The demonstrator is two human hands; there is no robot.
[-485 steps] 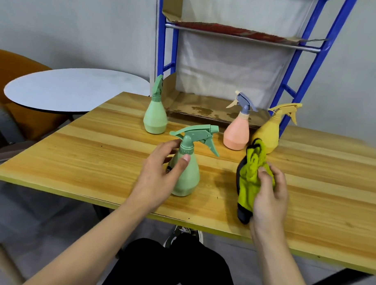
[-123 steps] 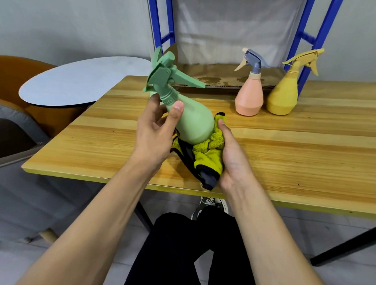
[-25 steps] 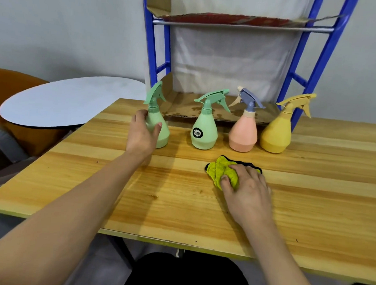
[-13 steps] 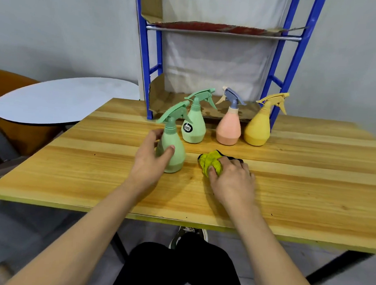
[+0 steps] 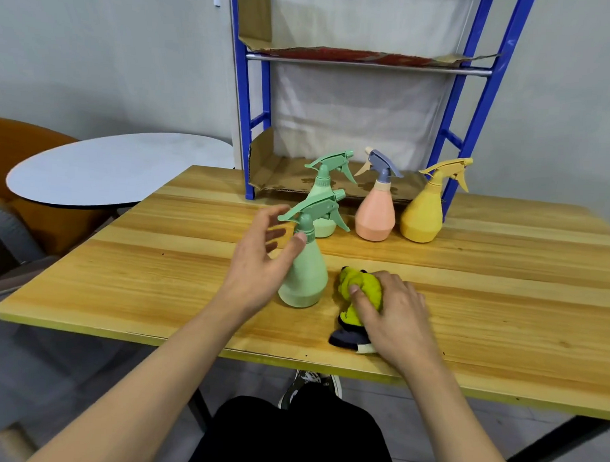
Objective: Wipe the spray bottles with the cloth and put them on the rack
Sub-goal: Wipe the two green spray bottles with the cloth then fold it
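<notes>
**Spray bottle upright on the bench, cloth under my right hand**

Head view: a pale green plastic spray bottle [image 5: 303,275] stands near the front of the wooden bench [image 5: 501,306]. My left hand [image 5: 261,264] half-circles it, thumb on its neck, fingers loosely spread behind. My right hand [image 5: 394,313] grips the crumpled yellow-and-dark cloth [image 5: 358,291] just beside the bottle. Further back stand a second green bottle [image 5: 325,193], a pink bottle [image 5: 375,212] and a yellow bottle [image 5: 423,210], before the blue metal rack [image 5: 481,98].
</notes>
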